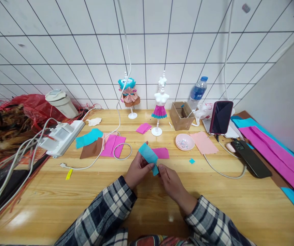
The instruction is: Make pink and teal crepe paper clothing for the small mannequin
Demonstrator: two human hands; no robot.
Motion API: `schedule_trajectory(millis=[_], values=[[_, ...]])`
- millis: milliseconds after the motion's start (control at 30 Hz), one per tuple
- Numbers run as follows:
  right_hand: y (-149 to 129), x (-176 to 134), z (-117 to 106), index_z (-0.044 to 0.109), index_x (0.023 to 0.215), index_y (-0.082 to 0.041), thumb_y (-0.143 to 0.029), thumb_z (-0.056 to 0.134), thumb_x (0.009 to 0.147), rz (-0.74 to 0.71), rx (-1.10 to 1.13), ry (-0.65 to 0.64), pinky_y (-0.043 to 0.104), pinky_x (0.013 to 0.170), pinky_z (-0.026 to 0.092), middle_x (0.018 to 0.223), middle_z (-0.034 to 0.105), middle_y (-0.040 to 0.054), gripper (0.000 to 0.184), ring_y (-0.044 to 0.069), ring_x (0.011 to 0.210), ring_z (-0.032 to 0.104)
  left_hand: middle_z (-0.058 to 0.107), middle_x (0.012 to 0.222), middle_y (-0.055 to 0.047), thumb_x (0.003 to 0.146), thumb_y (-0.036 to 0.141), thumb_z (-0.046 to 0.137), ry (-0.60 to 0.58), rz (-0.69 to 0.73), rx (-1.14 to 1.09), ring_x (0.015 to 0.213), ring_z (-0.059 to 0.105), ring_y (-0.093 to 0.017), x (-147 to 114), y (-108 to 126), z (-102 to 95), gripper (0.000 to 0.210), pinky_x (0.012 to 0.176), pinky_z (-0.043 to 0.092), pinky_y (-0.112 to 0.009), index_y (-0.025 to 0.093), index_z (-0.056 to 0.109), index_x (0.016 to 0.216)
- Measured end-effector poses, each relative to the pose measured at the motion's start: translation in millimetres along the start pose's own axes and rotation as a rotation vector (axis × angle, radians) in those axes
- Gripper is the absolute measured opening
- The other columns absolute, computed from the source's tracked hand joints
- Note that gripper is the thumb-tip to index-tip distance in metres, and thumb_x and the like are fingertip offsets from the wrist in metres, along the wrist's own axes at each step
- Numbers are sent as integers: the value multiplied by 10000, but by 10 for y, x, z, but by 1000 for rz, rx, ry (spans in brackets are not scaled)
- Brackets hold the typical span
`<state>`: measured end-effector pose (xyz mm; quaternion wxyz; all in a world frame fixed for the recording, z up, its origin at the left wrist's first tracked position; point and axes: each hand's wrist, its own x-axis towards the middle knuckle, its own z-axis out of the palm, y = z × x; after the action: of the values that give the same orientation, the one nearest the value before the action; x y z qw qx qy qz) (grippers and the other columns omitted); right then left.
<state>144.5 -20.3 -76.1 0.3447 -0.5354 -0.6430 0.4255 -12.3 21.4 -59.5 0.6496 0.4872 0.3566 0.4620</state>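
Note:
A strip of blue crepe paper [148,153] is held above the table in the middle of the head view. My left hand [138,169] is closed on it, thumb on top and fingers behind. At the strip's lower right end, my right hand [170,180] pinches the edge between thumb and finger. Beyond my hands lies a magenta paper piece [162,153]. A small white dress-form stand [161,99] wears a magenta skirt with a blue hem. Left of it, a second stand carries a blue, pink and brown paper dress [129,92].
At right are a pink dish [185,142] of small shiny bits, a cardboard box [181,116], a water bottle [198,92], phones [250,159] and long paper strips [277,150]. Leftward lie paper sheets [113,145], a white cable [85,168] and a power strip [65,136].

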Motion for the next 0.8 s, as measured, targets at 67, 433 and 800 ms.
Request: schedule_trajectory(millis=[67,433,800], values=[[10,-1,-1,459,703,-217,-486,229,987,12,15,-6,255,550,319,634,502,-17,454,141,599,464,558,868,14,758,306,748,16,12,-1,785,531,-124,-2,16,4,939,742,472,-256,281,168,1496],[39,-12,1,466,704,-219,-525,224,978,37,77,-37,251,519,317,594,457,-24,477,138,550,430,562,887,9,752,306,753,13,-1,-6,804,540,-132,-2,28,-3,939,748,479,-263,290,176,1492],[19,-14,0,463,711,-220,-495,239,985,11,56,3,261,541,314,631,500,-15,448,144,585,461,567,873,17,735,284,767,-28,7,2,789,564,-135,2,3,39,978,760,496,-284,294,147,1491]])
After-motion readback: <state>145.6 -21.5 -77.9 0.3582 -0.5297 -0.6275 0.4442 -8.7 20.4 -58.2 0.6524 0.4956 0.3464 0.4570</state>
